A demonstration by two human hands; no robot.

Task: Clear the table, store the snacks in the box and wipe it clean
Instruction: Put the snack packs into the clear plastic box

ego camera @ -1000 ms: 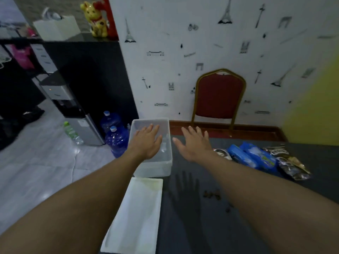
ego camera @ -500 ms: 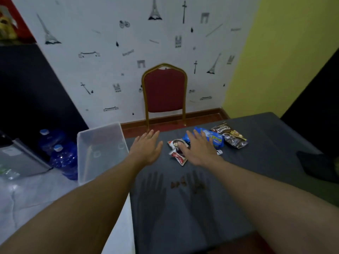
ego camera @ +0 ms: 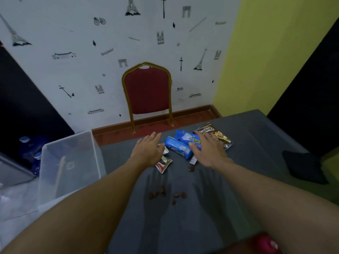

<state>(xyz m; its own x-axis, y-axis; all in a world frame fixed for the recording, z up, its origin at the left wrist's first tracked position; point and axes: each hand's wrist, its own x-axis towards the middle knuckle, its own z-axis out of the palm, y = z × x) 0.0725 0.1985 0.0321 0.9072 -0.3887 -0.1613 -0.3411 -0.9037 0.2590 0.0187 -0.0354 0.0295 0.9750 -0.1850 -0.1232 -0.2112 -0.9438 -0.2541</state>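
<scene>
Both hands have been advanced onto the snacks at frame centre: left hand (ego camera: 148,152) over the red-and-white packet (ego camera: 164,165), right hand (ego camera: 209,151) over the blue packets (ego camera: 178,147) and brown packet (ego camera: 218,133). All fingers are extended and spread; nothing is gripped. The clear box (ego camera: 69,162) is located at left, beside the table (ego camera: 247,143). Crumbs (ego camera: 161,194) are scattered at lower centre.

At 12 o'clock, snack packets (ego camera: 178,148) bunched on desk (ego camera: 247,162), blocking far edge. Loose crumbs (ego camera: 163,194) mid-desk, 6 o'clock side bare. Open lane 1 to 2 o'clock; black cloth (ego camera: 302,167) sits at 3. At 9, box (ego camera: 69,162) beside desk edge, top open. Behind 12, chair (ego camera: 147,90) against wall.
</scene>
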